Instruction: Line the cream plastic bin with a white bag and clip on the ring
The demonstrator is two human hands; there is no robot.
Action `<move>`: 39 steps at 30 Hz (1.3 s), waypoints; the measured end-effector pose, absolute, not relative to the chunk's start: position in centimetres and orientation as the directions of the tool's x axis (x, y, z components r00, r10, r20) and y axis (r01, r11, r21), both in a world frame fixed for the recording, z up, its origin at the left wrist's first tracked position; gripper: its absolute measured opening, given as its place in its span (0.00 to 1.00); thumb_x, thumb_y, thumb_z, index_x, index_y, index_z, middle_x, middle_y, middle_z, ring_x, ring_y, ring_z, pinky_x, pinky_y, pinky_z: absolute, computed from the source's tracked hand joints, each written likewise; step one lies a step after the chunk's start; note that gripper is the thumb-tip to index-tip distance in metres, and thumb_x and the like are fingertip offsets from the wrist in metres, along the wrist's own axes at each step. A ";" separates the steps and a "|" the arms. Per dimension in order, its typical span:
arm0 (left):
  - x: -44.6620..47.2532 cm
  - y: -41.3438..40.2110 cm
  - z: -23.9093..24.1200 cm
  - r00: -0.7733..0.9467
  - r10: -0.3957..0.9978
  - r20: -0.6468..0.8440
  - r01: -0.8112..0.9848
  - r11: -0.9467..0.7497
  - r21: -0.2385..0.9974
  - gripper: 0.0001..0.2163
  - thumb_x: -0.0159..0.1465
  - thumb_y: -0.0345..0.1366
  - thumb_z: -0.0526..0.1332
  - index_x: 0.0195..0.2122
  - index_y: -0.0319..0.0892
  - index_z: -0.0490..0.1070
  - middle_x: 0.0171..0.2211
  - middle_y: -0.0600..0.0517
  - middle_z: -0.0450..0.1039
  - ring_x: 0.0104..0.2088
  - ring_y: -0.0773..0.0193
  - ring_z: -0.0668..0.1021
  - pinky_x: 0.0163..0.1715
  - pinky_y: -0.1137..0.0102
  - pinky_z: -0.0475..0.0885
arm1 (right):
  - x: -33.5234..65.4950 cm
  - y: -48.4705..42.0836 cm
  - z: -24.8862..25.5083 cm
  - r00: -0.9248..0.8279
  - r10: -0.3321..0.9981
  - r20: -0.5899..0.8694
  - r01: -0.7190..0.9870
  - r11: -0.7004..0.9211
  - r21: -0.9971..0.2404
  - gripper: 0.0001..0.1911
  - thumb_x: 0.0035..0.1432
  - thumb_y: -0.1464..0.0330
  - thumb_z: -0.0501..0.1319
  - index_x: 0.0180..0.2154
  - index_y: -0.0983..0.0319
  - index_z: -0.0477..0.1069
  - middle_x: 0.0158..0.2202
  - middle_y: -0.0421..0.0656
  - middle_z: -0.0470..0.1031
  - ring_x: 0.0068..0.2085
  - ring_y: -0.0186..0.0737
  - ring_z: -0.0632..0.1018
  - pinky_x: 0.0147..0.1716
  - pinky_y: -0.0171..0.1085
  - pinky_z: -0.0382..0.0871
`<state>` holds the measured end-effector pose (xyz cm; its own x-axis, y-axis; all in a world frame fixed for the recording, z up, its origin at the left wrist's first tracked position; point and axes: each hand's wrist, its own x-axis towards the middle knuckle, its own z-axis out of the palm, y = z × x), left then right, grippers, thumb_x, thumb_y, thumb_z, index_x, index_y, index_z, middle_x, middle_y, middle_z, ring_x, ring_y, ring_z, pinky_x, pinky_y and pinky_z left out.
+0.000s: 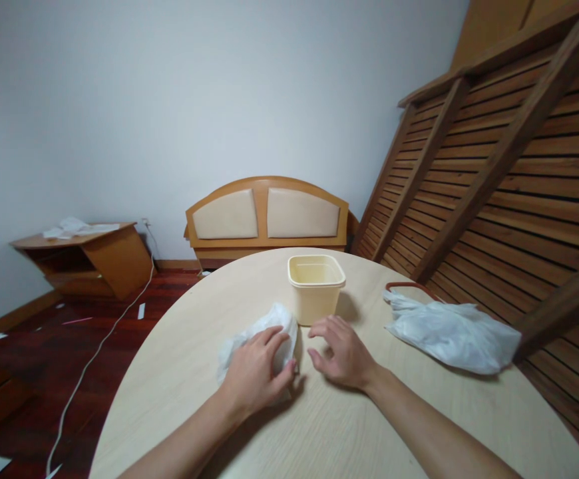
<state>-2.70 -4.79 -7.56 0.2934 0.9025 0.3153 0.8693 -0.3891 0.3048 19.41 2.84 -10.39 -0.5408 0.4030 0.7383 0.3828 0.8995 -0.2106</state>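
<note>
My left hand rests on a crumpled white plastic bag on the round light-wood table, fingers curled round it. My right hand hovers just right of that bag, fingers spread and slightly bent, holding nothing. A cream plastic bin, open at the top, stands upright just beyond both hands.
Another white plastic bag lies at the table's right, by a red-brown hoop. A slatted wooden frame leans on the right. A headboard and a wooden stand sit by the wall; a white cable crosses the floor.
</note>
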 end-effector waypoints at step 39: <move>-4.4 -4.7 -6.4 0.445 0.728 0.522 0.596 -0.676 0.433 0.12 0.65 0.30 0.57 0.49 0.46 0.66 0.41 0.50 0.78 0.40 0.62 0.81 0.39 0.69 0.76 | 16.5 1.2 -10.1 -0.566 0.403 0.719 0.368 0.904 -0.217 0.06 0.57 0.70 0.61 0.38 0.58 0.67 0.37 0.44 0.76 0.38 0.46 0.74 0.38 0.44 0.63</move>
<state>-4.41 -4.68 -6.36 0.4447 0.7275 0.5225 0.5962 -0.6757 0.4335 16.46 1.22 -10.12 -0.5664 0.4031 0.7188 0.3683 0.9041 -0.2167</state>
